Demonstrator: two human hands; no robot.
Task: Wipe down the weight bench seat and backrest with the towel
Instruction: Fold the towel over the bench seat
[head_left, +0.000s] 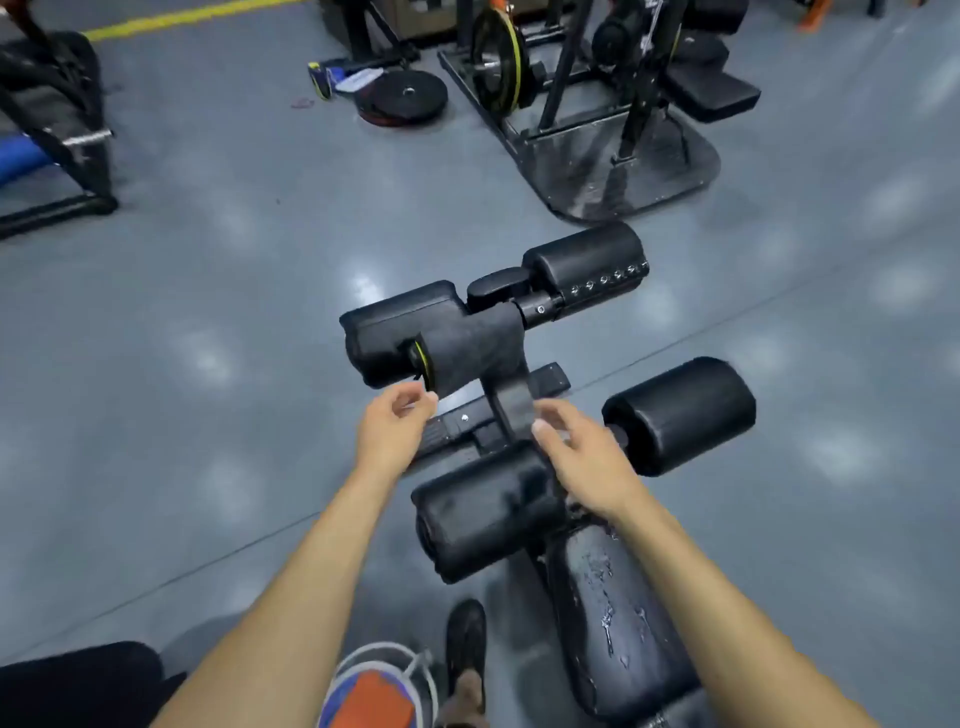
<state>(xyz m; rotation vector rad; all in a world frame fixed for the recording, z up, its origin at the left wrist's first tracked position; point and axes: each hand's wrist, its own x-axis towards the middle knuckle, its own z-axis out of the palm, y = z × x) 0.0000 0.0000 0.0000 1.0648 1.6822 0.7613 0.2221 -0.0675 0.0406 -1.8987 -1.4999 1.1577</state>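
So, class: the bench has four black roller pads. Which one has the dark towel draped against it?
The far left roller pad. The towel hangs over its inner end; the other three pads are bare.

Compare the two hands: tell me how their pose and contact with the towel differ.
The left hand has fingers curled, its grip pinching the lower corner of the dark towel; the right hand has fingers more extended. The left hand sits beside the roller pad; the right hand lies over the bench post, its contact with the towel unclear. Both are bare and reach forward.
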